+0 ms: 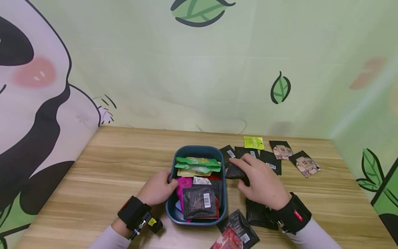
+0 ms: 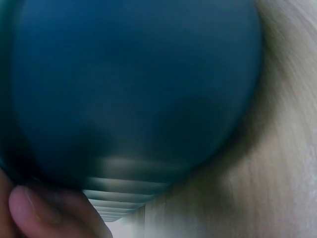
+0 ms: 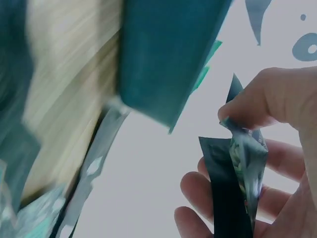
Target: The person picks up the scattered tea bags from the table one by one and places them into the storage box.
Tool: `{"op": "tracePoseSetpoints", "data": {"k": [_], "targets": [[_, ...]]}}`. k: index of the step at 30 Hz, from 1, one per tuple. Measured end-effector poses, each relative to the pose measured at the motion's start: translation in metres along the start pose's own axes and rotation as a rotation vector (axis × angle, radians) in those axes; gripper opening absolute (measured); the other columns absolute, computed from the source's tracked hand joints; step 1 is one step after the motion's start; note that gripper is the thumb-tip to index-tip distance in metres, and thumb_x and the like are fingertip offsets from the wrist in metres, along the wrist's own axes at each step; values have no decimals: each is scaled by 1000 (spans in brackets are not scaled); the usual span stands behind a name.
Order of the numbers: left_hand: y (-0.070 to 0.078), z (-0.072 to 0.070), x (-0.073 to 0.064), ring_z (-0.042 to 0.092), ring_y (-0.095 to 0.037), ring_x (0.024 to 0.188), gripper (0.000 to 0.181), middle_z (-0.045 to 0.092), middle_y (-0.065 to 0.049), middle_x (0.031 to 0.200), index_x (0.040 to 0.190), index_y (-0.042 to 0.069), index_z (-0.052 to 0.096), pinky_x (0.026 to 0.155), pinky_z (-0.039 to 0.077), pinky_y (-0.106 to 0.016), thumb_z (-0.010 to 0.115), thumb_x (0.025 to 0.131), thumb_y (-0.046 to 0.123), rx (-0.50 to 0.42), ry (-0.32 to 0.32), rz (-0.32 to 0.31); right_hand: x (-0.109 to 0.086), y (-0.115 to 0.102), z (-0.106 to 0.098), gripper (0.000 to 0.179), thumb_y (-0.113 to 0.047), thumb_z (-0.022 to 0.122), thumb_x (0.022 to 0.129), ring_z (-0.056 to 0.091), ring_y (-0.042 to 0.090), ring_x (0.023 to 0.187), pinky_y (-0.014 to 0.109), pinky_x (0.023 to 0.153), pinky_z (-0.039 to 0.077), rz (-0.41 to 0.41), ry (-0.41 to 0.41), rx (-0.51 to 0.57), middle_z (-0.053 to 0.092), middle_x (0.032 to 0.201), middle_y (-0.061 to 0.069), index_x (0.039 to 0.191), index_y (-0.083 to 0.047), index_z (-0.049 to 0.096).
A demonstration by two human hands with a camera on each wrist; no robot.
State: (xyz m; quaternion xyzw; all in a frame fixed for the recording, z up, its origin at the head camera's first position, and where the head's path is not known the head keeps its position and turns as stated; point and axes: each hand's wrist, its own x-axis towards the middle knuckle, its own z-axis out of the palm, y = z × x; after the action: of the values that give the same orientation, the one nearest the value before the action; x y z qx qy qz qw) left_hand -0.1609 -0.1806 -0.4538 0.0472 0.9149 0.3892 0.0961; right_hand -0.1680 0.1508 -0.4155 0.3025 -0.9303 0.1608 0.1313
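A dark blue plastic bin (image 1: 169,207) holds green packets (image 1: 199,163), a pink packet (image 1: 183,185) and, on top, a black sachet with a white barcode label (image 1: 196,204). My left hand (image 1: 157,188) grips the bin's left side, thumb over the rim; in the left wrist view its fingertips (image 2: 34,210) lie against the blue wall. Just right of the bin, my right hand (image 1: 262,180) pinches a black sachet (image 1: 236,174) between thumb and fingers. Seen from the right wrist, this black packet (image 3: 225,188) stands folded open in a V, its inner face patterned.
Behind the right hand lie several black sachets (image 1: 270,160), a yellow-green packet (image 1: 253,142) and two house-printed black packets (image 1: 306,164). Nearer the front are another black sachet (image 1: 258,214), one with a barcode (image 1: 240,226) and a red printed packet (image 1: 228,238). A printed cloth backdrop (image 1: 199,86) rises behind the table.
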Motion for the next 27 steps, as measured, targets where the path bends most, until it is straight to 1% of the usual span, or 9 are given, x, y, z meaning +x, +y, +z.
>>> {"op": "tracePoseSetpoints", "data": {"k": [6,10,15,19,21,23,24,26,27], "targets": [[0,0,0,49,-18,55,17,47,-1,65,101,12,63,51,38,-32,53,92,23,-6,-3,4,1,-27,-2,62,-19,71,77,47,5,81,23,67,42,-123,37,104,54,110,-9,138,-18,61],[0,0,0,48,-18,54,16,47,0,65,101,12,63,50,37,-32,53,92,22,-6,-3,8,0,-42,0,61,-20,71,79,48,4,85,23,68,44,-184,48,155,55,113,-9,139,-21,60],[1,2,0,48,-18,54,17,47,0,65,101,13,63,50,38,-32,53,92,23,-11,-7,12,0,-57,6,64,-20,71,80,52,4,96,24,77,48,-229,28,220,55,119,-8,143,-24,56],[0,2,0,49,-18,54,18,47,-1,65,102,12,64,50,39,-32,53,92,23,-21,-14,12,0,-66,12,68,-20,70,82,51,4,99,22,81,48,-258,1,257,54,122,-8,147,-28,51],[0,3,0,49,-19,54,17,48,-1,65,102,12,63,50,39,-32,53,93,23,-26,-18,12,-1,-69,15,72,-24,70,83,51,5,108,24,87,48,-267,-22,251,52,130,-7,150,-29,46],[0,3,0,49,-19,54,17,48,-1,65,101,12,63,50,39,-32,53,93,23,-27,-21,12,-1,-71,17,79,-34,70,83,48,12,125,32,99,45,-264,-58,233,45,145,-5,155,-28,38],[0,4,0,49,-19,54,17,48,-1,65,100,12,63,50,39,-32,53,93,23,-26,-21,13,-1,-72,18,84,-40,70,83,42,17,135,37,104,41,-257,-79,225,37,154,-3,157,-29,33],[0,4,1,49,-19,54,16,47,-1,65,100,13,63,50,39,-32,53,93,23,-22,-19,17,-2,-72,18,94,-53,67,83,23,26,149,48,112,31,-234,-134,207,17,165,-2,161,-30,21],[0,4,1,49,-19,54,17,47,-1,65,100,13,64,50,39,-32,53,93,23,-19,-17,18,-2,-72,18,98,-59,66,82,14,29,151,52,113,27,-222,-162,202,8,167,-2,162,-31,16]]}}
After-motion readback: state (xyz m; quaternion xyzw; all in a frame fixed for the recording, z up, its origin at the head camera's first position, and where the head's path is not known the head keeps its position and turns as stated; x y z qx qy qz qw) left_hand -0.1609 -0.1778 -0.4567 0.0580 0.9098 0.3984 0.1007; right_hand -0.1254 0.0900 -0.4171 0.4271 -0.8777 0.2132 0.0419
